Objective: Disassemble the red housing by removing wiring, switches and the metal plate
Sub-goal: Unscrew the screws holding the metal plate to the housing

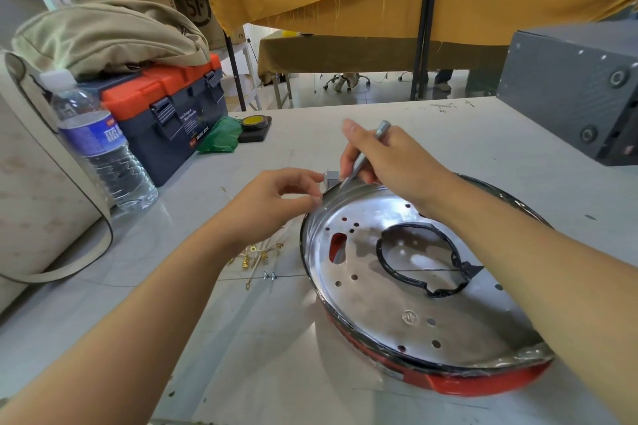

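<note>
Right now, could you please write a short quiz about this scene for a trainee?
1. True or false: the shiny round metal plate still sits in the red housing.
2. Which hand holds the slim grey metal tool? A left hand B right hand
3. Fill in: the clear plastic water bottle stands beside the blue and orange ____.

Key: 1 true; 2 B; 3 toolbox.

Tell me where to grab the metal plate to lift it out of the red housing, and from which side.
Probably the far-left rim of the metal plate, where the right hand works a grey tool at the edge and the left hand pinches beside it. Come from outside the red housing; the plate sits recessed, so only its upturned lip offers purchase.
</note>
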